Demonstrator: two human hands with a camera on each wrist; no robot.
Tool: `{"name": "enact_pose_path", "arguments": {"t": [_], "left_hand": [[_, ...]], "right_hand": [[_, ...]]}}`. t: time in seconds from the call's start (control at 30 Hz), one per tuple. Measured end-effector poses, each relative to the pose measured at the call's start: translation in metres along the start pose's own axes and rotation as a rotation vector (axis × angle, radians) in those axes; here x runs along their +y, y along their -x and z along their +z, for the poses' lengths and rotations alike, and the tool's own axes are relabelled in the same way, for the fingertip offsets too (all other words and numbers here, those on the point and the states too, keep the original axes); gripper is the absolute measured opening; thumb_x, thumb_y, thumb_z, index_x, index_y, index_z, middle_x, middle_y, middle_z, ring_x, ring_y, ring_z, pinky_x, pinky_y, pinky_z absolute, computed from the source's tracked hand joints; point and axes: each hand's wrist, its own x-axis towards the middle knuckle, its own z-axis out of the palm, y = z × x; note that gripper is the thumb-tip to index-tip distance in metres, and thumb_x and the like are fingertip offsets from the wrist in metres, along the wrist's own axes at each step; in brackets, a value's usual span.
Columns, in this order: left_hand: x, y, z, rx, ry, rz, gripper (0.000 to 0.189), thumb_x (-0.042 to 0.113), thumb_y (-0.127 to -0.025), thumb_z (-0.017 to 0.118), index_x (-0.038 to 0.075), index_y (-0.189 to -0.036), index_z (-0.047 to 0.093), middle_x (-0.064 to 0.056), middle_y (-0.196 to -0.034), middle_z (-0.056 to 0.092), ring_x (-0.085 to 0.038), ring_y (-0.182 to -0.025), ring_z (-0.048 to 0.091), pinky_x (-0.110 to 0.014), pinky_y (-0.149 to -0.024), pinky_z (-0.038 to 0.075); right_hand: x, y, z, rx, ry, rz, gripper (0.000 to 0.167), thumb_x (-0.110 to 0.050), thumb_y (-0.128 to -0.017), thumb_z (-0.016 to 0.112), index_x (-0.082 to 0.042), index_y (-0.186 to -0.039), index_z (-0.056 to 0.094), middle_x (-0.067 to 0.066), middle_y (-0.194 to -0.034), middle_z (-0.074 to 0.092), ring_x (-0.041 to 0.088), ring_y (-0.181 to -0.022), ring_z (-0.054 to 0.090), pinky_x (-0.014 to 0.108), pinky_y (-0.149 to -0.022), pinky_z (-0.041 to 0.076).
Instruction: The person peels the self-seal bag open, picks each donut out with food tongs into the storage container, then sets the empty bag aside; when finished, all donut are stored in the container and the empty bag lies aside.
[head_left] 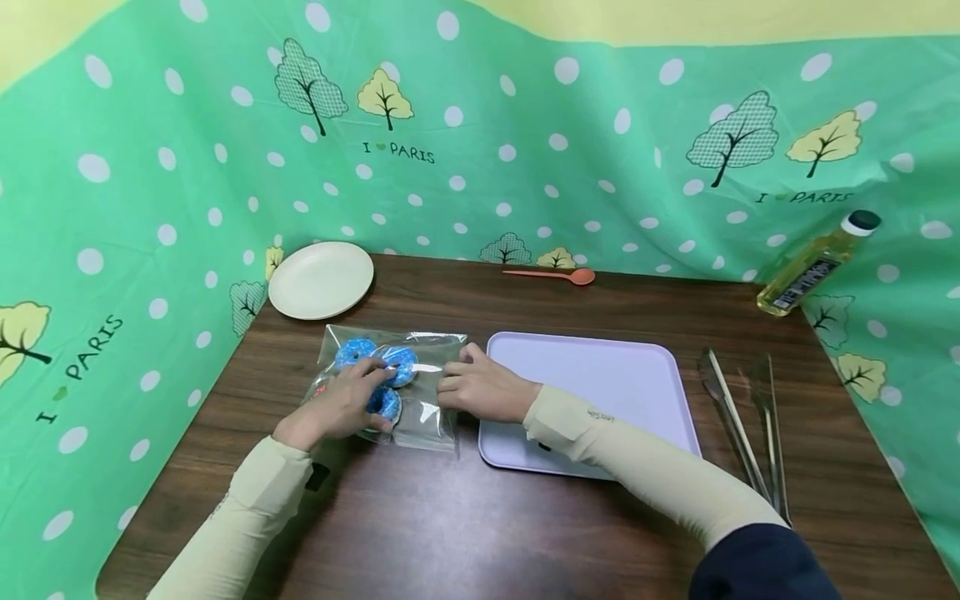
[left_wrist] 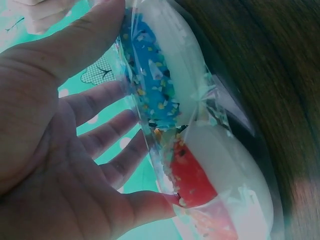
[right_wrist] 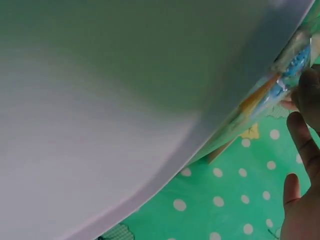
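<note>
A clear plastic bag (head_left: 420, 425) lies flat on the table with several toy-like donuts inside. The blue-topped donuts (head_left: 356, 352) carry colourful sprinkles, and a red-topped donut (left_wrist: 192, 175) shows in the left wrist view. Across the bag's left part rests my left hand (head_left: 341, 400), thumb and fingers spread and touching the plastic over the donuts. My right hand (head_left: 483, 385) is at the bag's right edge, its fingers bent and seeming to pinch the plastic; its thumb is hidden in the head view.
A lilac tray (head_left: 600, 367) lies under my right forearm. Behind the bag stands a white plate (head_left: 321, 281). An orange spoon (head_left: 551, 275) lies at the back. Metal tongs (head_left: 735, 417) lie right of the tray, with a tilted oil bottle (head_left: 813, 267) at the far right corner.
</note>
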Motion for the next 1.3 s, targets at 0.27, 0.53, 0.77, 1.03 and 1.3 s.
{"name": "enact_pose_path", "arguments": {"t": [0.27, 0.53, 0.77, 1.03, 1.3], "left_hand": [[0.0, -0.001, 0.0, -0.019, 0.012, -0.02, 0.081, 0.03, -0.08, 0.087, -0.004, -0.144, 0.05, -0.026, -0.144, 0.042, -0.05, -0.127, 0.043, -0.064, -0.103, 0.036], [0.001, 0.0, -0.004, -0.022, 0.014, -0.03, 0.08, 0.03, -0.08, 0.087, -0.004, -0.143, 0.051, -0.026, -0.143, 0.043, -0.049, -0.127, 0.044, -0.062, -0.102, 0.038], [0.001, -0.003, -0.004, -0.04, -0.002, -0.026, 0.08, 0.032, -0.081, 0.085, -0.003, -0.144, 0.051, -0.024, -0.142, 0.045, -0.048, -0.127, 0.044, -0.059, -0.102, 0.04], [0.003, -0.009, -0.007, -0.007, -0.079, -0.017, 0.064, 0.032, -0.087, 0.079, -0.002, -0.136, 0.059, -0.023, -0.132, 0.054, -0.045, -0.122, 0.05, -0.055, -0.103, 0.042], [-0.001, -0.011, -0.008, 0.011, -0.045, -0.017, 0.06, 0.029, -0.086, 0.081, -0.001, -0.134, 0.061, -0.024, -0.131, 0.053, -0.047, -0.121, 0.048, -0.057, -0.101, 0.042]], "right_hand": [[0.01, 0.019, -0.003, 0.052, -0.003, 0.0, 0.02, -0.018, -0.098, 0.063, -0.021, -0.079, 0.061, -0.013, -0.086, 0.062, 0.012, -0.088, 0.055, 0.045, -0.089, 0.037], [0.012, 0.034, -0.007, 0.068, 0.02, 0.033, 0.02, -0.011, -0.095, 0.067, -0.024, -0.08, 0.067, -0.013, -0.082, 0.062, 0.013, -0.082, 0.05, 0.045, -0.086, 0.038], [0.016, 0.02, -0.005, 0.017, 0.056, 0.069, 0.014, -0.014, -0.094, 0.07, -0.026, -0.101, 0.075, -0.011, -0.098, 0.07, 0.014, -0.092, 0.056, 0.044, -0.087, 0.039], [0.023, 0.002, 0.006, -0.029, 0.077, 0.069, 0.02, -0.01, -0.099, 0.065, -0.025, -0.087, 0.073, -0.012, -0.098, 0.069, 0.014, -0.092, 0.053, 0.043, -0.087, 0.035], [0.03, 0.006, 0.007, -0.001, 0.111, 0.067, 0.023, -0.01, -0.101, 0.061, -0.023, -0.083, 0.069, -0.013, -0.092, 0.066, 0.014, -0.087, 0.052, 0.046, -0.089, 0.036]]}}
